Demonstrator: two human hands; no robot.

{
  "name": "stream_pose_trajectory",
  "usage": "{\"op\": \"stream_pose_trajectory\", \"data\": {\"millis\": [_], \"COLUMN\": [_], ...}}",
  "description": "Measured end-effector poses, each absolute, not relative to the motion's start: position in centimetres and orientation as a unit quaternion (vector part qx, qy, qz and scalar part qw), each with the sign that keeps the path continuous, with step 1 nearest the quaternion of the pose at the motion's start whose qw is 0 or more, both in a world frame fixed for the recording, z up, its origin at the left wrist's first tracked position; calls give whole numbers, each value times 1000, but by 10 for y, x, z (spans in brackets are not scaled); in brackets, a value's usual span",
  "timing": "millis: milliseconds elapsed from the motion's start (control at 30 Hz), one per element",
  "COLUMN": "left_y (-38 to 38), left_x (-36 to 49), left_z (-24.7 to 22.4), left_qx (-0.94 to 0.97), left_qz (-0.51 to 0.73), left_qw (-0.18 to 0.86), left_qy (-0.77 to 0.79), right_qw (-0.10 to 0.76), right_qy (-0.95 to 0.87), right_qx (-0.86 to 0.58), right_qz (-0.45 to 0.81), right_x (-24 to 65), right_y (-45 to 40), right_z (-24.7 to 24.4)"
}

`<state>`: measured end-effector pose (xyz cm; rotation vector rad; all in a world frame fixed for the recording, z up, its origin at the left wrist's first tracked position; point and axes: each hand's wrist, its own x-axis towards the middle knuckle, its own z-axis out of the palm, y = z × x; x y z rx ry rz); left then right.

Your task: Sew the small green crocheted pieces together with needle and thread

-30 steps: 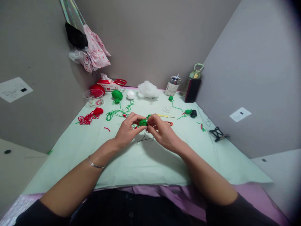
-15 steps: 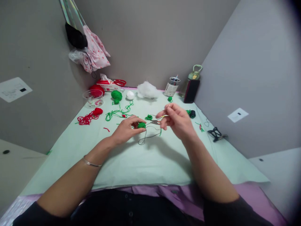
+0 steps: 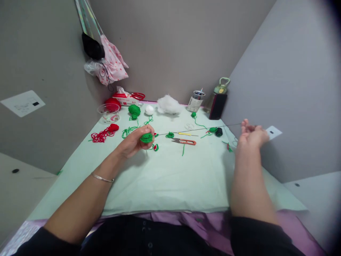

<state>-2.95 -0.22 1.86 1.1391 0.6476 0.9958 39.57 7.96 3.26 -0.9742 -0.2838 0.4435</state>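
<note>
My left hand point(image 3: 137, 140) is closed around a small green crocheted piece point(image 3: 146, 138), raised over the table's left middle. From that piece a dark thread point(image 3: 197, 129) runs taut to the far right. Its other end goes to my right hand point(image 3: 252, 134), whose fingers are pinched together; any needle there is too small to make out. Beneath the thread lie orange-handled thread snips point(image 3: 186, 142), a yellow-handled crochet hook point(image 3: 185, 134) and a small green crocheted piece with a loose tail point(image 3: 169, 135). A little red and green piece point(image 3: 156, 147) rests beside my left hand.
Red yarn point(image 3: 102, 134), a plastic tub point(image 3: 108, 113), green yarn balls point(image 3: 134, 110) and a tissue box point(image 3: 126, 99) stand left. White stuffing point(image 3: 169, 105), a pen can point(image 3: 195, 101), a bottle point(image 3: 223, 85) and a phone point(image 3: 218, 106) line the back. A black thread spool point(image 3: 218, 132) lies right.
My right hand has swung far to the right, drawing the slack, looped thread straight. My left hand has shifted slightly left with the green piece. The snips are now in full view.
</note>
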Motion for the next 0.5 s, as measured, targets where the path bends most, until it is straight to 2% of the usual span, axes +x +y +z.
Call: {"op": "stream_pose_trajectory", "data": {"millis": [167, 300, 367, 500], "left_y": [-2, -3, -3, -1], "left_x": [-35, -32, -31, -30], "left_z": [24, 24, 23, 20], "left_qx": [491, 480, 477, 497], "left_qz": [444, 452, 462, 444], "left_qw": [711, 711, 703, 694], "left_qy": [237, 246, 256, 273], "right_qw": [852, 787, 691, 393], "right_qy": [-138, -272, -419, -660], "right_qx": [-478, -486, -470, -390], "right_qz": [163, 264, 354, 507], "right_x": [407, 382, 362, 318], "right_y": [73, 64, 53, 28], "right_z": [38, 47, 51, 50]}}
